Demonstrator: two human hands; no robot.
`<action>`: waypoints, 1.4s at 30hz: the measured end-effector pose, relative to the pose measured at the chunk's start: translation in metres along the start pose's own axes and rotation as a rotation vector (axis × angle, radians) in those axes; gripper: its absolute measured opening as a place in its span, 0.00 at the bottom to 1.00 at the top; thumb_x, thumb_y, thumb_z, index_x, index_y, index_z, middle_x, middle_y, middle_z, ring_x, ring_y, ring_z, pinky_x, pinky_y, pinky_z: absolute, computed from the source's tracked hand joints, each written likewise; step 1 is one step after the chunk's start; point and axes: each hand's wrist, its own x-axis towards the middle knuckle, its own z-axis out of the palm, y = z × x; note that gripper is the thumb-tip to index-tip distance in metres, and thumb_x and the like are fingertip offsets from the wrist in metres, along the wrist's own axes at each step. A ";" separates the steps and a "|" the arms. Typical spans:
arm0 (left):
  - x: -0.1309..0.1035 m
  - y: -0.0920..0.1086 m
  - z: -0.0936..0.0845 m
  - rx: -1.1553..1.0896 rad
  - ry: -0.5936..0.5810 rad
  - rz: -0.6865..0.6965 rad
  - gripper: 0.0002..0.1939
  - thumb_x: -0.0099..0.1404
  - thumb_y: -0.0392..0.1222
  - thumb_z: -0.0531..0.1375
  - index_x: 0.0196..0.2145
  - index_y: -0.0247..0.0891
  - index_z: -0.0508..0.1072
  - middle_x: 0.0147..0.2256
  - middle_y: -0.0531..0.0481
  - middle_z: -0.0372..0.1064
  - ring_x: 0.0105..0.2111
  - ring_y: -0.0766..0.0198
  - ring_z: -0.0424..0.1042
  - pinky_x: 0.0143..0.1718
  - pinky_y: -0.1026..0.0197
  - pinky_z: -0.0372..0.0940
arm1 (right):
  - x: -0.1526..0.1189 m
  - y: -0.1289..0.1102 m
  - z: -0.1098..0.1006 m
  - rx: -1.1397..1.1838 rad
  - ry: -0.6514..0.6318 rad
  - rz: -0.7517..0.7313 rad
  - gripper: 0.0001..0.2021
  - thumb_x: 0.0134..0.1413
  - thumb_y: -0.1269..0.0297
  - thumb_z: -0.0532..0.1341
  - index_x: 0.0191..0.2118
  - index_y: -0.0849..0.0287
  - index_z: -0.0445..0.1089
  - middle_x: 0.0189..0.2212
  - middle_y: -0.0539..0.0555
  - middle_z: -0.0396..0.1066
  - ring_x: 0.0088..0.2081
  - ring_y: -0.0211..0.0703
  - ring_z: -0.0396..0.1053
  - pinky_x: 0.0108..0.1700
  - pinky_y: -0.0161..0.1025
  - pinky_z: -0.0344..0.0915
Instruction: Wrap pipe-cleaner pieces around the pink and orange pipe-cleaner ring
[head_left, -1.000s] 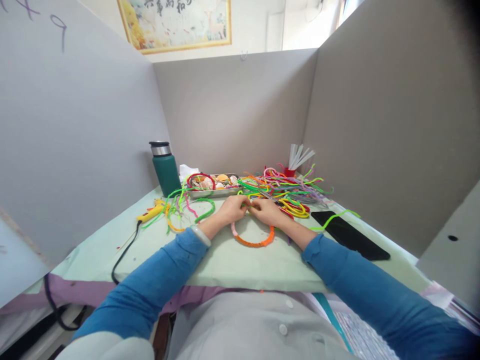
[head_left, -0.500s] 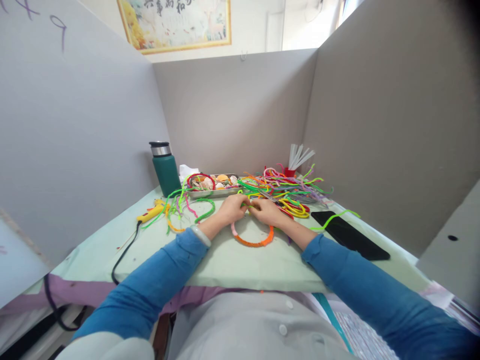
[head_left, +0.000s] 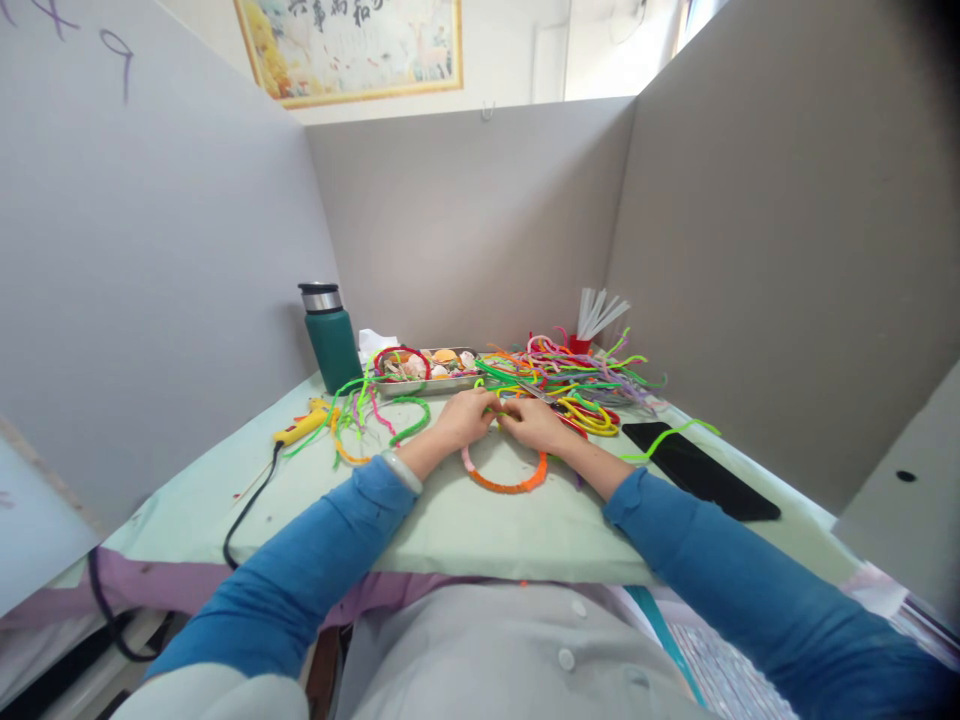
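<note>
My left hand (head_left: 465,416) and my right hand (head_left: 531,424) meet above the middle of the table, fingers closed in a pinch. Between them they hold the far side of a ring (head_left: 508,488) wrapped in orange and pale pink fuzzy pipe cleaner. Its near side hangs toward me, over the table. A yellow-green pipe cleaner (head_left: 480,383) pokes up just beyond my left fingers; the exact grip of each fingertip is hidden. Right behind my right hand lie scissors (head_left: 537,393), partly covered, and yellow pipe-cleaner loops (head_left: 592,415).
To the left are a yellow glue gun (head_left: 304,424) with a black cord, a green bottle (head_left: 331,345) and loose pipe cleaners (head_left: 411,420). A metal tray (head_left: 420,386) holds shells. Behind right stand glue sticks in a red cup (head_left: 580,345); a black flat slab (head_left: 697,470) lies at right.
</note>
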 end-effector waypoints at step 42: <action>0.000 -0.001 -0.004 -0.015 0.010 -0.016 0.09 0.56 0.42 0.54 0.31 0.36 0.71 0.31 0.49 0.67 0.31 0.66 0.65 0.34 0.65 0.59 | -0.001 0.000 0.000 0.009 -0.011 -0.017 0.11 0.50 0.62 0.51 0.28 0.61 0.68 0.22 0.51 0.67 0.24 0.34 0.58 0.26 0.31 0.48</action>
